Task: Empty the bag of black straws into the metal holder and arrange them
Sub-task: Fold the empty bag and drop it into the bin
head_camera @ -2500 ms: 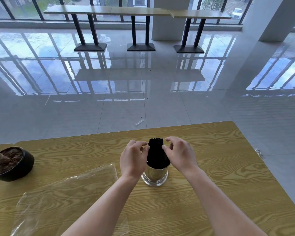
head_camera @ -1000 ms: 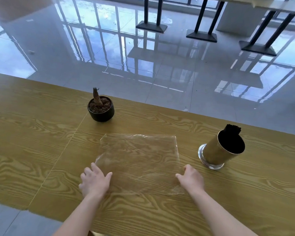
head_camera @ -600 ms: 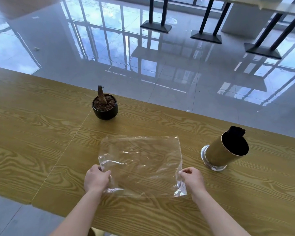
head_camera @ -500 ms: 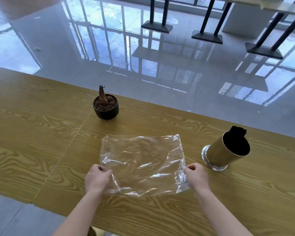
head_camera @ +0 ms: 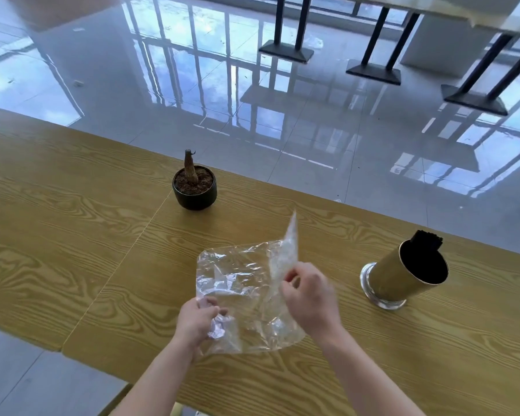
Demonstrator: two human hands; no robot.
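The clear plastic bag [head_camera: 240,277] is lifted off the wooden table [head_camera: 72,235] and crumpled between both hands. My left hand [head_camera: 197,321] grips its lower left corner in a bunched wad. My right hand [head_camera: 309,295] pinches its right edge, and one corner sticks upward. To the right stands the shiny metal holder [head_camera: 403,279] with the black straws [head_camera: 426,240] inside; their tips show above the far rim. Neither hand touches the holder.
A small black pot [head_camera: 195,189] with soil and a bare stem stands at the back, left of the bag. The table's near edge runs just below my wrists. Beyond the far edge lies glossy tiled floor with black table bases [head_camera: 373,72].
The bag, lying flat under my hands a second ago, has been gripped at both sides, lifted and crumpled inward. Earlier still, both hands were at the straws in the holder.
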